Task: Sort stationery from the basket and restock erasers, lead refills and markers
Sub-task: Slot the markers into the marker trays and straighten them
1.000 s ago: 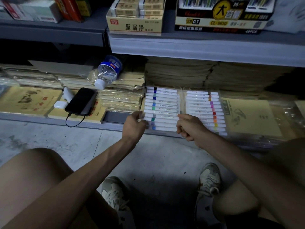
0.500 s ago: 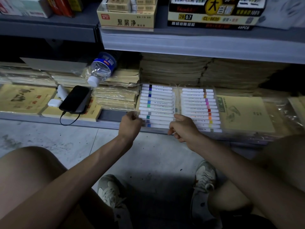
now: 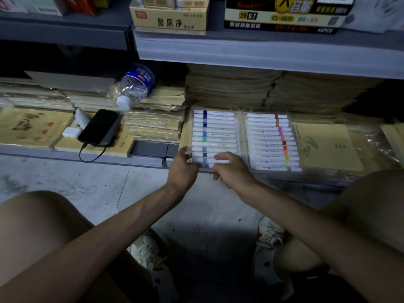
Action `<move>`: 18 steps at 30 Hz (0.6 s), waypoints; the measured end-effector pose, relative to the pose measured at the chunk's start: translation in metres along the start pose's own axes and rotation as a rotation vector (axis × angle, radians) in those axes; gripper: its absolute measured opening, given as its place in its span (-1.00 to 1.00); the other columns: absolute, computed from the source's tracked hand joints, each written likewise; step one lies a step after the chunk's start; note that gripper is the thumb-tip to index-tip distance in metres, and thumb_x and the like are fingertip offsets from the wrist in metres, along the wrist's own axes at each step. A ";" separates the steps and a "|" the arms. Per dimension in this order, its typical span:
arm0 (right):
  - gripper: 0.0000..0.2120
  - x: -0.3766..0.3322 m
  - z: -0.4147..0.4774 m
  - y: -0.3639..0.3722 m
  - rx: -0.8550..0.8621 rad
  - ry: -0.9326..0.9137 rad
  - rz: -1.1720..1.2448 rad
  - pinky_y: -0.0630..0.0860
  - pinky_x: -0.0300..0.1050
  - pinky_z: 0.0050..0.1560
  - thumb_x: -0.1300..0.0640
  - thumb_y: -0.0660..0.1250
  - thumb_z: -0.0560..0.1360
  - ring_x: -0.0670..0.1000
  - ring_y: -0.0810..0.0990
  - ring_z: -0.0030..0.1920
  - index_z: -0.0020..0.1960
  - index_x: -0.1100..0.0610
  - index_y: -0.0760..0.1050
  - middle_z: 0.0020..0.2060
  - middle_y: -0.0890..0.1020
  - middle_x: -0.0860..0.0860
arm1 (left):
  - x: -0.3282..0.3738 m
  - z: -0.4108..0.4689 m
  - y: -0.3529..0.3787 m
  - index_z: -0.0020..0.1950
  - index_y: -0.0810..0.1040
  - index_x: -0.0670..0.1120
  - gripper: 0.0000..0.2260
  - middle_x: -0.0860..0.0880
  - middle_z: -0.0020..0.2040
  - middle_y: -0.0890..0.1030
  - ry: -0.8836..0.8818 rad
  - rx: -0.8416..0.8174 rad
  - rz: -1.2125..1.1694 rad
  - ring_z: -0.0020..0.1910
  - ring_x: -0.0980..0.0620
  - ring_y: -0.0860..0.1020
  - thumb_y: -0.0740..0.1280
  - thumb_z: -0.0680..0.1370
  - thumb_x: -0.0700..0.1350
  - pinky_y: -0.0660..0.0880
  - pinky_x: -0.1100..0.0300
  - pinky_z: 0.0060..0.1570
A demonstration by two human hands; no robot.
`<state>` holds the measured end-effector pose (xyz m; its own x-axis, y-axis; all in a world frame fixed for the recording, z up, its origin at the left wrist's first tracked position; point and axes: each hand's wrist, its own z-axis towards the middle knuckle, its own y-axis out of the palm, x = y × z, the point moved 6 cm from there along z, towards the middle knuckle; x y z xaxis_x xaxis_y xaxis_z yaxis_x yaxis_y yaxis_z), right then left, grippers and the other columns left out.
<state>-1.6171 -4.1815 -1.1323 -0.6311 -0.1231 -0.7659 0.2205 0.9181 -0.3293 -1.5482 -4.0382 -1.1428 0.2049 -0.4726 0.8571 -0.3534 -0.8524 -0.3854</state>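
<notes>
Two clear plastic cases of white markers lie side by side on the bottom shelf. The left marker case [image 3: 215,132] holds blue and green banded pens; the right marker case [image 3: 271,141] holds pink, red, orange and yellow ones. My left hand [image 3: 182,169] grips the near left corner of the left case. My right hand [image 3: 231,171] pinches its near edge, thumb on top of the lowest pens. On the upper shelf stand an eraser box [image 3: 170,17] and a box of 2B 0.7 lead refills [image 3: 284,16].
A black phone [image 3: 99,127] on a cable, white chargers and a water bottle [image 3: 134,86] lie on paper packs at the left. Stacks of tan paper [image 3: 262,88] fill the shelf behind the cases. My knees and shoes are over the grey floor [image 3: 87,184] below.
My right hand has slid left along the front edge of the left case, closer to my left hand. The view has shifted slightly; the cases stay on the shelf.
</notes>
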 end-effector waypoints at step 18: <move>-0.12 0.013 0.012 -0.024 -0.126 0.172 0.437 0.14 -0.24 -0.58 0.33 0.31 0.49 -0.03 0.40 -0.44 0.65 -0.12 -0.02 -0.31 0.60 0.14 | -0.004 0.013 -0.009 0.20 0.53 -0.10 -0.81 -0.08 0.04 0.60 -0.159 -0.005 -0.253 -0.04 -0.05 0.64 0.30 0.63 -0.31 0.64 0.14 -0.09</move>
<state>-1.6217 -4.2096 -1.1409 -0.6156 0.3389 -0.7115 0.4078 0.9095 0.0803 -1.5341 -4.0314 -1.1472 0.4273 -0.2747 0.8614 -0.2775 -0.9466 -0.1642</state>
